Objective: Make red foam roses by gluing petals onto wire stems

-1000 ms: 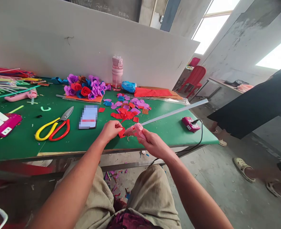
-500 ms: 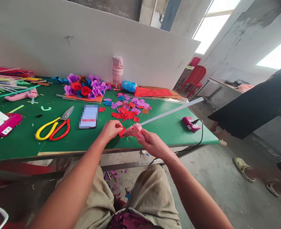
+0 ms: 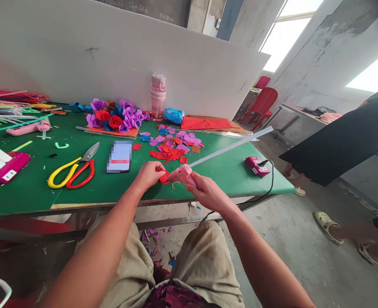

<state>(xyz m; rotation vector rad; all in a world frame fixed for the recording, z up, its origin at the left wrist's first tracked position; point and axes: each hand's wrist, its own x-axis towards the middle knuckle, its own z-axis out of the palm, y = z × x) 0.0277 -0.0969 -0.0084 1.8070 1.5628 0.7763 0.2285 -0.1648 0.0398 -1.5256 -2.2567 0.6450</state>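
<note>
My left hand (image 3: 149, 174) pinches a small red paper petal (image 3: 164, 177) above the near edge of the green table. Around the handle of a pink hot glue gun (image 3: 184, 174) my right hand (image 3: 205, 188) is closed. The gun's nozzle points left at the petal; whether it touches cannot be made out. A long translucent glue stick (image 3: 232, 146) juts from the gun's back toward the upper right. Just beyond my hands lies a loose pile of red petals (image 3: 168, 153), with purple petals (image 3: 189, 139) behind it.
Left of my hands are a phone (image 3: 119, 156) and scissors (image 3: 76, 169) with yellow and red handles. Paper roses (image 3: 115, 117) and a pink bottle (image 3: 157, 96) stand farther back. A pink power socket (image 3: 257, 167) with a black cable sits at right. A person (image 3: 339, 137) stands beyond.
The glue gun and my right hand have shifted very slightly, the nozzle staying by the red petal. My left hand keeps its pinch in nearly the same place.
</note>
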